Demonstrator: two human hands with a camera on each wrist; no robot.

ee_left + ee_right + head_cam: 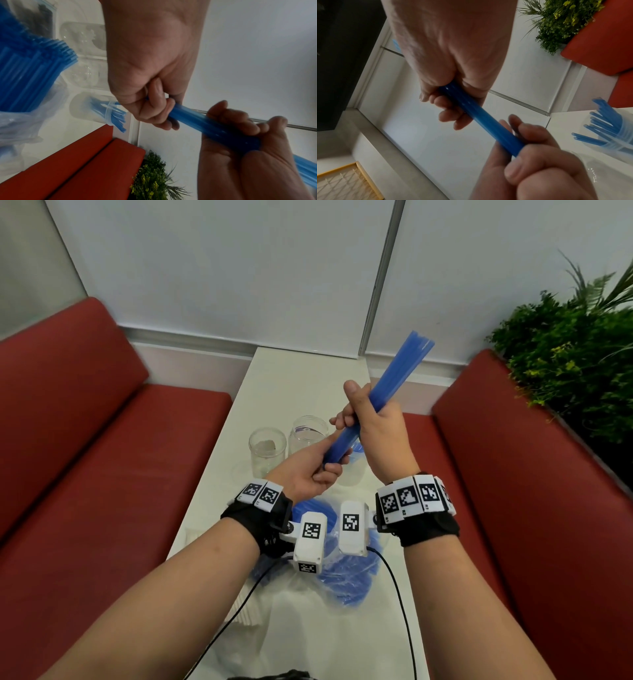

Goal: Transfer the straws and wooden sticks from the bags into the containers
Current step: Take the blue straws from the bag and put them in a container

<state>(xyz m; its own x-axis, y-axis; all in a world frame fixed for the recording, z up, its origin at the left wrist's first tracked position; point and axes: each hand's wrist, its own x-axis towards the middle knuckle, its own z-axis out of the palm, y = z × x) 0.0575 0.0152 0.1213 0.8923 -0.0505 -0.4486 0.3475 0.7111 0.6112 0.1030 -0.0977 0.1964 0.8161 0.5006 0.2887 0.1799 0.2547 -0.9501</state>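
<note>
A bundle of blue straws (397,378) is held up over the white table (294,378), tilted up to the right. My left hand (317,469) grips its lower end and my right hand (371,422) is wrapped round its middle. In the left wrist view the left hand (159,108) curls round the bundle (192,120); in the right wrist view the right hand (452,106) does the same on the bundle (488,125). A clear container with blue straws (102,111) (607,132) stands just behind my hands. A plastic bag of blue straws (346,577) lies near me.
Two clear jars (267,451) (308,433) stand to the left of my hands. A bag of white sticks (246,611) lies at the table's near left. Red benches (102,457) flank the narrow table, and a green plant (565,354) sits at the right.
</note>
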